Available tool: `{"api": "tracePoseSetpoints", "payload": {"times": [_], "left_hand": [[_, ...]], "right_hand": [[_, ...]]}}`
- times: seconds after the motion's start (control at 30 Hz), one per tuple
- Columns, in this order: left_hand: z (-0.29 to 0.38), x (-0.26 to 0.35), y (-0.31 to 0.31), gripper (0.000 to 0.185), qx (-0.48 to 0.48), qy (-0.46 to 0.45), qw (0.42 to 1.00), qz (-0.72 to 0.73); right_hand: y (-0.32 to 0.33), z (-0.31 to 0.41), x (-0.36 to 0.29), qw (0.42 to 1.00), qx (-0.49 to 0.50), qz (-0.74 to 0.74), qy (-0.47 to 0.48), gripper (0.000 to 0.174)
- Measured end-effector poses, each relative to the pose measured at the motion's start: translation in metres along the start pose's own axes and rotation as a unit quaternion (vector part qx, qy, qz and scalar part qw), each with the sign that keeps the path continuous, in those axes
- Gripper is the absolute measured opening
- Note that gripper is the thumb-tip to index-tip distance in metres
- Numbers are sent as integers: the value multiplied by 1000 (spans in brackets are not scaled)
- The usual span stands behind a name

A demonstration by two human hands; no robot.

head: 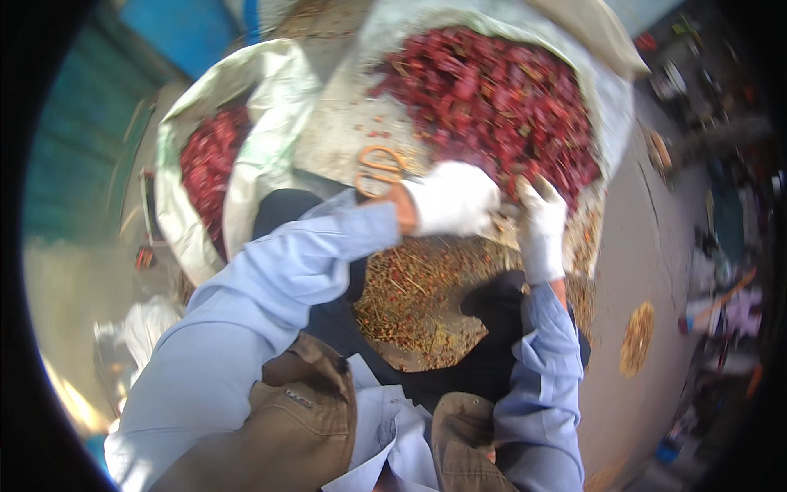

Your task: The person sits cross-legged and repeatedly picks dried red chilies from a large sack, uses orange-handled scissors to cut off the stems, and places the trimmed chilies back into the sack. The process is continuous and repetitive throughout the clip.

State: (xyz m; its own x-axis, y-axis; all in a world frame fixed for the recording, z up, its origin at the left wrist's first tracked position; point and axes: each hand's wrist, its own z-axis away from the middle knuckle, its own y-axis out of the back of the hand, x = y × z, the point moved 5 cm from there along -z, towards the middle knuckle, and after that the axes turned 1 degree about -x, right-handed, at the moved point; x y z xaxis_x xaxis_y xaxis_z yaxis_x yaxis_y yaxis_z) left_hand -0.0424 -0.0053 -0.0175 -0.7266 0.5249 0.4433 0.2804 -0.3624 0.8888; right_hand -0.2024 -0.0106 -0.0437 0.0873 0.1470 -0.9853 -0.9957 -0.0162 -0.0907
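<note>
My left hand [455,198], in a white glove, is at the near edge of a heap of dried red chillies [498,92]. My right hand [544,212], gloved too, is just to its right, thumb and forefinger raised toward the pods. Blur and the gloves hide whether either hand grips a chilli. The heap spills from the mouth of a white woven sack [605,129]. By my left wrist lie the orange handle loops of what look like scissors [380,161]; their blades are out of sight.
To the left stands an open woven sack [270,123] holding red chillies [212,160]. Stems and seeds [412,301] litter the ground between my legs. A round patch of yellowish debris [637,338] lies on the floor at right, with clutter [725,313] beyond it.
</note>
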Motion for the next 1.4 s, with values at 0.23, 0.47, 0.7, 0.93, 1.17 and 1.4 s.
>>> {"api": "tracePoseSetpoints", "payload": {"times": [0.23, 0.47, 0.7, 0.93, 1.17, 1.4], "left_hand": [[6, 16, -49, 28, -40, -127, 989, -57], [-13, 13, -76, 27, -79, -118, 987, -76], [7, 17, -43, 22, -52, -170, 984, 1], [23, 9, -39, 16, 64, -183, 981, 16], [40, 21, -14, 15, -36, -167, 984, -54], [32, 21, -13, 17, -77, -156, 983, -60]], "right_hand": [[-93, -30, -10, 993, -87, 29, -75, 27], [-318, -19, -75, 915, -401, 48, 15, 45], [-318, -21, -69, 914, -388, 111, 49, 37], [-98, -66, -10, 953, -109, 282, 23, 19], [22, -70, 16, 814, 96, 569, 63, 39], [-18, -98, 7, 785, 160, 594, 72, 68]]}}
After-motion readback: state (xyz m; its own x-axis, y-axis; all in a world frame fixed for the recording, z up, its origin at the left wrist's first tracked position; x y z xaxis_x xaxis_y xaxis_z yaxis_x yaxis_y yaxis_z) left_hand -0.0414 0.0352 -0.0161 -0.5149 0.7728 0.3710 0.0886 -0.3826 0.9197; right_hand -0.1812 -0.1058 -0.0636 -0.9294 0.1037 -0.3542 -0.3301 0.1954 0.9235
